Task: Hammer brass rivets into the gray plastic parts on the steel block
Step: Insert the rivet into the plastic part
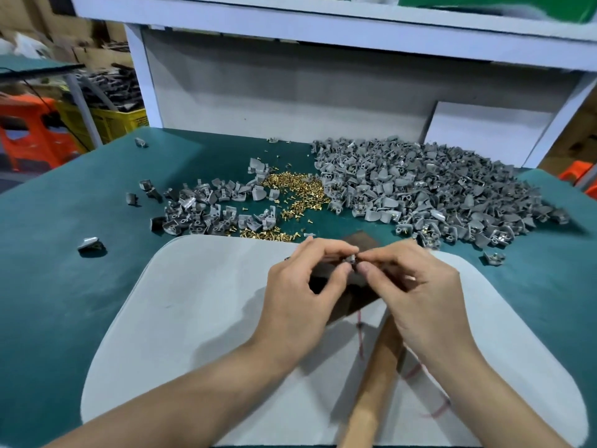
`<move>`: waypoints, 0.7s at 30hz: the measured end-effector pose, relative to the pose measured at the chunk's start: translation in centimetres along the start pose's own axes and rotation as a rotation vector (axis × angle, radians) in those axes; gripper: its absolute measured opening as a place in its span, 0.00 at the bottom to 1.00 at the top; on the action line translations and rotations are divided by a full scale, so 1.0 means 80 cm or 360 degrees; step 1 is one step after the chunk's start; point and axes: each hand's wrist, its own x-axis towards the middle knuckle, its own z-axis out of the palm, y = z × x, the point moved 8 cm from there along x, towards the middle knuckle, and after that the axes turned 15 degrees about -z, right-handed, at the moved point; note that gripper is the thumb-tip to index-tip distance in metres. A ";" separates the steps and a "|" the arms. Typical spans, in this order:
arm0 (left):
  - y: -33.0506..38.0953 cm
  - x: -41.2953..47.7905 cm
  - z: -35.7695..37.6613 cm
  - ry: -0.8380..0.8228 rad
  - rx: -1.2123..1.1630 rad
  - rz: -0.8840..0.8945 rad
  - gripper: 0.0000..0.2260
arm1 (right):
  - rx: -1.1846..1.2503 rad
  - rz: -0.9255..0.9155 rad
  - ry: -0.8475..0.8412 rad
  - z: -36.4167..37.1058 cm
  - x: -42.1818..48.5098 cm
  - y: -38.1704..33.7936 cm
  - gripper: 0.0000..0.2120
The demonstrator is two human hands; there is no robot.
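Small gray part (351, 259) pinched between fingertips of left hand (300, 286) and right hand (416, 286), held just above steel block (363, 242). Both grips pinched on part; any rivet there too small to be seen.
Step judged: rivet being fitted in hole. Rivet should be pushed in straight. Part then to be laid flat on block.
Hammer (374, 383) lies under right hand, not held.
Spare rivets (297, 192) and gray pile (420, 189) lie further back on counter (80, 205).
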 end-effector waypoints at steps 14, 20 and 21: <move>-0.041 0.022 -0.024 0.0212 -0.0101 -0.0524 0.09 | -0.1022 0.1008 -0.0548 -0.052 -0.027 0.085 0.21; -0.045 0.025 -0.013 0.0120 -0.0020 -0.0544 0.10 | -0.0854 0.1066 -0.0667 -0.040 -0.028 0.089 0.20; -0.047 0.025 -0.013 0.0110 -0.0035 -0.0555 0.10 | -0.0868 0.1070 -0.0698 -0.038 -0.028 0.087 0.20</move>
